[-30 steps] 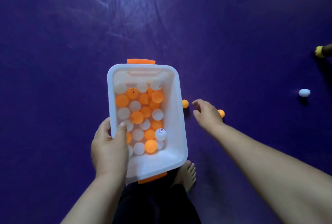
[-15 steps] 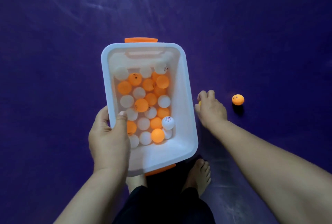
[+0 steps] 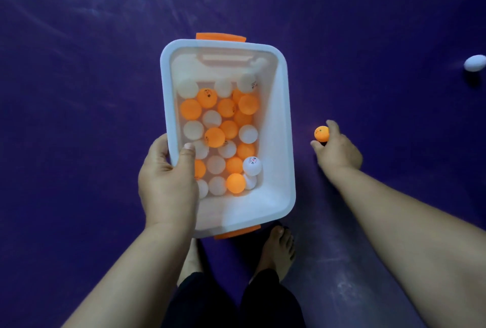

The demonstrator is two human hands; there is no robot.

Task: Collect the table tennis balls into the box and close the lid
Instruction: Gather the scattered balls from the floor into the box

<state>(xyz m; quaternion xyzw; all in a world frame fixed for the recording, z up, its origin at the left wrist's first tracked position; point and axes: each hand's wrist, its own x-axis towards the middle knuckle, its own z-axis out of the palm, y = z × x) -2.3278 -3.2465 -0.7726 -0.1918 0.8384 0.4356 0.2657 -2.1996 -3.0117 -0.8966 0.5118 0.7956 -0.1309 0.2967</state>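
My left hand gripping the near-left rim of the white box of orange and white balls, my right hand pinching an orange ball beside it, white ball far right on the purple floor

The box was held at ctr over the floor, w/ a heap of balls inside. The left hand was set on its left wall, thumb inside. A single ball was pinched in the right hand, right of the box & apart from it. A 2nd ball was seen far right, further back.
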